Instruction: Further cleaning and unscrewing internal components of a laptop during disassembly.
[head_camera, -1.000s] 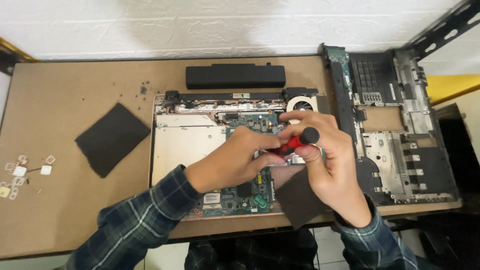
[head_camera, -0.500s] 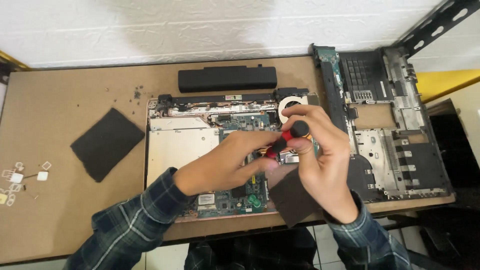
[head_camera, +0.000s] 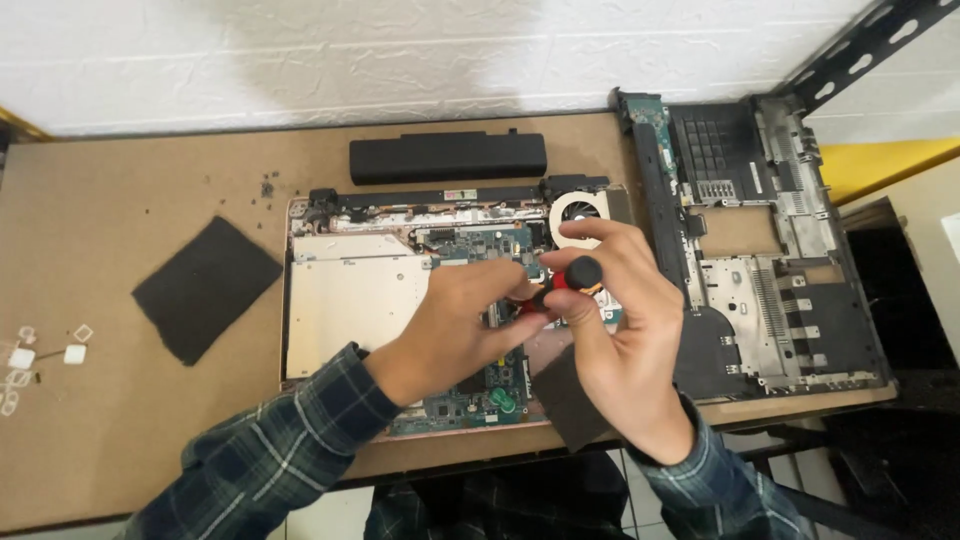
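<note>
A small screwdriver with a red handle and black cap (head_camera: 568, 280) is held upright over the opened laptop base with exposed green circuit board (head_camera: 400, 300), near the table's centre. The right hand (head_camera: 625, 340) is closed around the handle, thumb and fingers pinching its top. The left hand (head_camera: 455, 325) is curled narrowly at the lower shaft; what its fingertips grip cannot be told. At 12 o'clock from the base lies a long black battery bar (head_camera: 447, 157); at 9 o'clock, a square black foam pad (head_camera: 205, 287); at 3 o'clock, a removed dark plastic laptop cover (head_camera: 760, 250). All rest on a brown fibreboard table (head_camera: 120, 190).
</note>
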